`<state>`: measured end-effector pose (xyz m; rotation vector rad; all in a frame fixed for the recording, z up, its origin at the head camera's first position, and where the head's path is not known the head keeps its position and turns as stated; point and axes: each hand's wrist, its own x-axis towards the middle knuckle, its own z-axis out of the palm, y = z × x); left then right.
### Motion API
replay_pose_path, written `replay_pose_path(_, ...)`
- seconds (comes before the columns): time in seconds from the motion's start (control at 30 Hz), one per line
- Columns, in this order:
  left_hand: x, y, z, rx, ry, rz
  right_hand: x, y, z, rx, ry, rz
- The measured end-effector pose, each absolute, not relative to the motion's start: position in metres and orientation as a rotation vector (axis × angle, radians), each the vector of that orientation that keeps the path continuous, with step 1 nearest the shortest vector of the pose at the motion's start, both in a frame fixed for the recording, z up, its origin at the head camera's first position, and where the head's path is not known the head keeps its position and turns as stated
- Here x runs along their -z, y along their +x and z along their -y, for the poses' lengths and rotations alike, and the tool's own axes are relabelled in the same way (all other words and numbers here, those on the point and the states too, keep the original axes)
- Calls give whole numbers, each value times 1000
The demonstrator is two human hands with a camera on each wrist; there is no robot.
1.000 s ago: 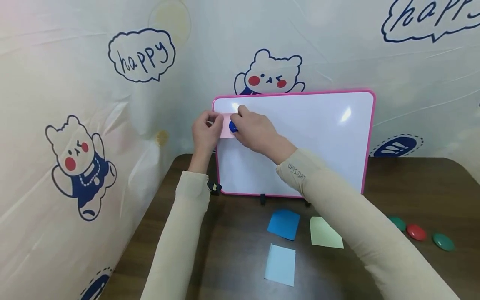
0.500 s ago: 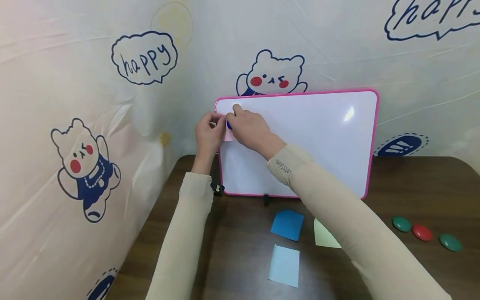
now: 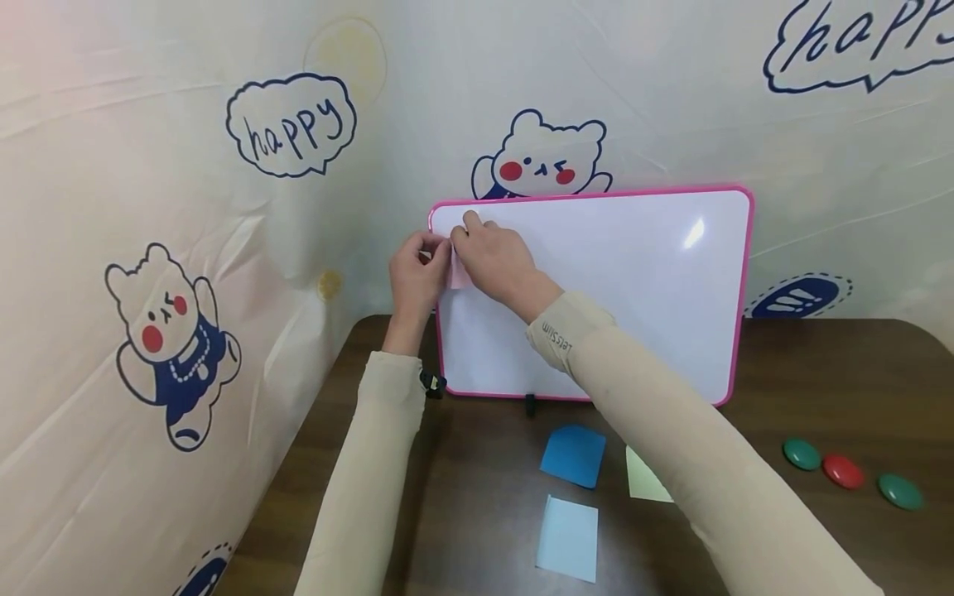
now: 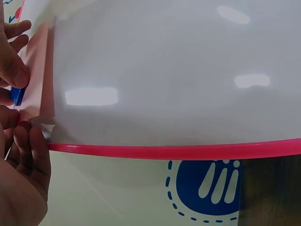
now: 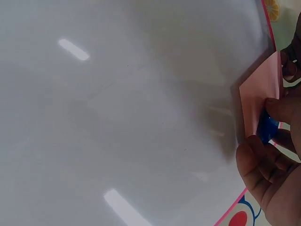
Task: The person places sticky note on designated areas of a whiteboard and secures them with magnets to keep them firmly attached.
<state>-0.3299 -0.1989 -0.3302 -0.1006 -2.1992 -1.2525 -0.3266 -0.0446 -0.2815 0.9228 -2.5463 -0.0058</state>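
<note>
A pink sheet of note paper (image 4: pixel 35 70) stands slightly off the whiteboard (image 3: pixel 596 290) along one side, near the board's upper left corner. My left hand (image 3: pixel 420 273) pinches the sheet's left edge between thumb and finger. Against the sheet my right hand (image 3: pixel 495 261) holds a round blue magnet (image 5: pixel 267 126), thumb on one side and fingers on the other. In the head view that magnet is hidden behind the right hand, which also covers much of the pink paper.
Blue (image 3: pixel 573 457), light blue (image 3: pixel 568 540) and pale green (image 3: pixel 647 478) paper sheets lie on the dark wooden table (image 3: pixel 477 497), the green one partly under the right sleeve. To the right lie a red magnet (image 3: pixel 843 472) and two green magnets (image 3: pixel 900 492). Black feet (image 3: pixel 530 405) support the board.
My right hand has shifted left with the blue magnet, closer to the left hand, covering more of the pink paper. The left hand keeps its grip at the board's left edge.
</note>
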Motion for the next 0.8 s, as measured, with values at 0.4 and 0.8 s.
replay_pose_path(0.4, 327, -331, 198, 1254, -97, 2229, 281, -330, 43, 85, 899, 2526)
replay_pose_path(0.8, 330, -327, 201, 1258, -53, 2240, 288, -328, 36, 65, 894, 2557)
